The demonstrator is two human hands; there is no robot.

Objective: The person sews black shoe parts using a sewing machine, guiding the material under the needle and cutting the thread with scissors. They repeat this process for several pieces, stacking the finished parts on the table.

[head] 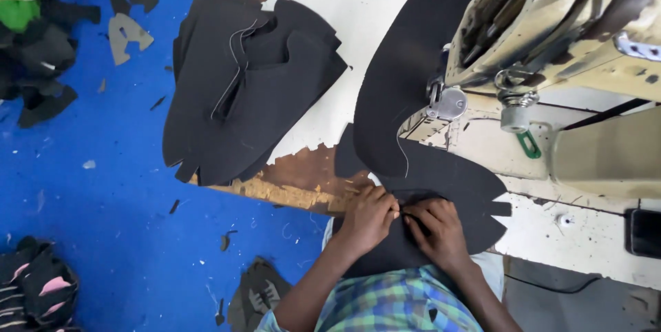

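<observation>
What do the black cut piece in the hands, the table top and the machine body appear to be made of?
Black piece: probably felt or fabric-backed foam; matte, limp, clean-cut notches. Table top: white laminate over wood or fibreboard; chipped brown edge shows. Machine body: painted metal, likely; cream, worn, with shiny steel parts. Left hand and right hand pinch the piece.

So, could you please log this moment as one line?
left hand: pinching black piece | right hand: pinching same piece | stack: on table

Sewing machine [571, 36] cut off by top and right edges; needle area masked by its head. Black fabric piece [447, 180] partly covered by left hand [368, 218] and right hand [437, 232]; fingertip grip cannot be made out. Floor bundles [34, 291] cropped at left edge.
</observation>
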